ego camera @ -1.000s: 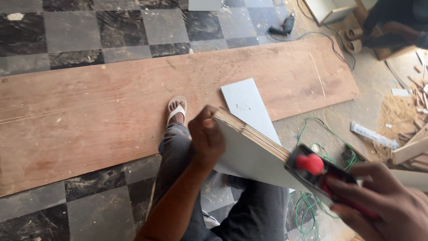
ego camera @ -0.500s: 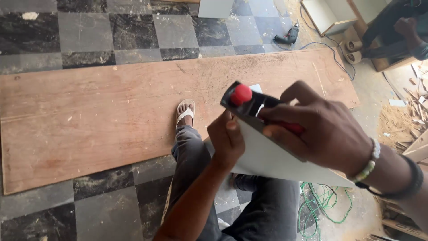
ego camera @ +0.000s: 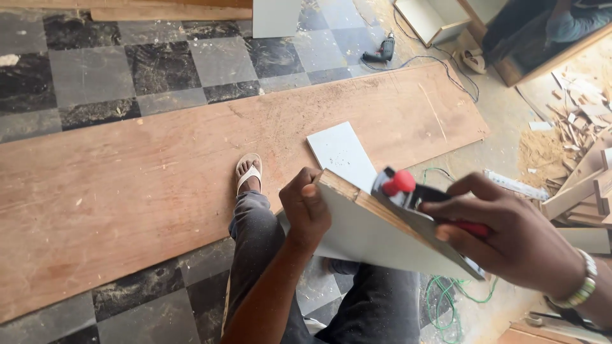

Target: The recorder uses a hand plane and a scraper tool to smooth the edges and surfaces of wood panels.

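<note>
White-faced plywood panel (ego camera: 376, 239) rests tilted on edge across the person's lap, above the long brown plywood sheet (ego camera: 159, 172) on the floor. Left hand (ego camera: 306, 207) is closed around the panel's upper corner. Right hand (ego camera: 510, 239) is closed around the black hand plane with red knob (ego camera: 408, 188), seated on the panel's top edge.

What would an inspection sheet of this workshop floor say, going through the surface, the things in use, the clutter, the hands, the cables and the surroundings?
Surface: checkered tile floor, with a long plywood sheet lying flat on it.
Job's things: white-faced board held tilted on edge; hand plane with a red knob resting on its top edge.
Clutter: small white panel on the plywood; wood offcuts and sawdust at right.
Hands: left hand grips the board's end; right hand wraps the plane's handle.
Cables: green cord coiled on the floor; dark cord running to a power drill.
Surroundings: another person at work, top right; sandalled foot on the plywood.
</note>
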